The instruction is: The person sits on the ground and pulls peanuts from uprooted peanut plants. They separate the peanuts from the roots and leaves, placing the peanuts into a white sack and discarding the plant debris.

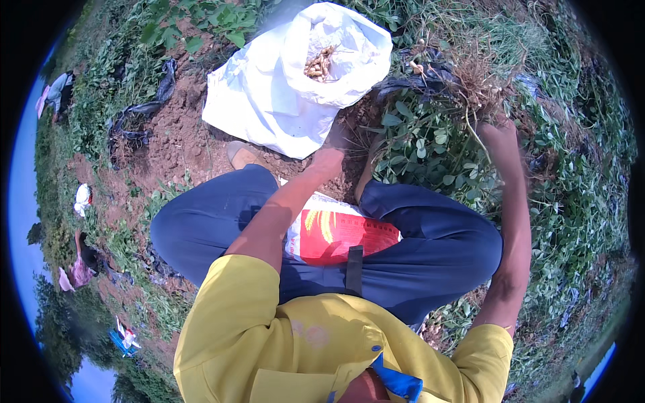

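Observation:
My right hand grips an uprooted peanut plant by its stems, just below the tangled brown roots. A few pale pods show beside the roots. My left hand is low between my feet, against the lower edge of a white woven sack. Shadow hides its fingers, so I cannot tell whether they hold anything. The sack's mouth is rolled open, and a small heap of peanuts lies inside. Leafy peanut plants are spread below my right hand.
A red and white printed sack lies between my legs. Black plastic film lies on the reddish soil to the left. Two people bend over in the field farther left, near another white sack.

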`<state>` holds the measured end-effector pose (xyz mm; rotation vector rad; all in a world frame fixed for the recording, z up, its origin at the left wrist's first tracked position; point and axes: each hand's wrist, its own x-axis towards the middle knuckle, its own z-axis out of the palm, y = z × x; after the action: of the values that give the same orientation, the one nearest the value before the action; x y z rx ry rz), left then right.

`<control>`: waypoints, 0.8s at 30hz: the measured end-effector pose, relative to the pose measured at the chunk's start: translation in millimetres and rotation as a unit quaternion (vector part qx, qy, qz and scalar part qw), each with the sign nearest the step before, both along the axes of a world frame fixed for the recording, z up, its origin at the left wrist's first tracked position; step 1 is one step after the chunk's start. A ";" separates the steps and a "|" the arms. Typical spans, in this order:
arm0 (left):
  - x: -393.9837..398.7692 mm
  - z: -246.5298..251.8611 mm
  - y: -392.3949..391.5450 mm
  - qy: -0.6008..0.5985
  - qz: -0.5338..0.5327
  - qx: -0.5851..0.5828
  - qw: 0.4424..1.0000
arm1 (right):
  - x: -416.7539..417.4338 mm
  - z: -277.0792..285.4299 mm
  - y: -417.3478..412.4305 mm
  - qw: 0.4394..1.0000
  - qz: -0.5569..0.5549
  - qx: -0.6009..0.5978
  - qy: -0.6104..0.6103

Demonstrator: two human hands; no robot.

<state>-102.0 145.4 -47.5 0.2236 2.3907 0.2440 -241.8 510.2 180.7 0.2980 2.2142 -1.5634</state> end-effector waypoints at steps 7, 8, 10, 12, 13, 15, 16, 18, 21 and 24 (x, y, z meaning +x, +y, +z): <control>-103.9 164.7 -28.6 -0.239 0.001 0.375 0.896 | 3.1 -12.7 27.5 0.985 0.112 0.090 0.093; -124.3 194.9 -31.7 -0.207 0.077 0.392 0.893 | 4.1 -7.2 27.4 0.977 0.140 0.117 0.109; -163.5 226.7 -37.0 -0.019 0.128 0.396 0.909 | 8.7 13.6 18.4 0.982 0.141 0.083 0.095; -204.1 216.3 -36.9 0.075 0.104 0.289 0.949 | 19.5 32.1 4.0 0.992 0.100 0.023 0.073; -207.3 212.5 -34.4 0.109 0.092 0.269 0.953 | 21.5 37.1 -4.9 0.992 0.093 0.018 0.083; -211.5 203.8 -16.4 0.175 0.066 0.228 0.956 | 25.8 47.4 -16.7 0.990 0.100 0.016 0.096; -205.8 205.7 5.6 0.077 0.130 0.345 0.926 | 28.5 52.1 -16.2 0.989 0.109 0.022 0.098; -186.8 218.9 43.7 -0.065 0.192 0.500 0.842 | 32.6 57.4 -18.4 0.988 0.119 0.020 0.096; -174.2 185.2 69.4 0.056 0.132 0.499 0.855 | 28.2 33.0 -14.3 0.989 0.101 -0.078 0.074; -170.4 189.0 63.8 0.094 0.135 0.464 0.870 | 21.9 25.8 -5.4 0.984 0.154 -0.030 0.079</control>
<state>-272.3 209.2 141.5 0.3546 2.2932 1.5685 -219.8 504.8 206.5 -0.1866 2.1967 -1.5207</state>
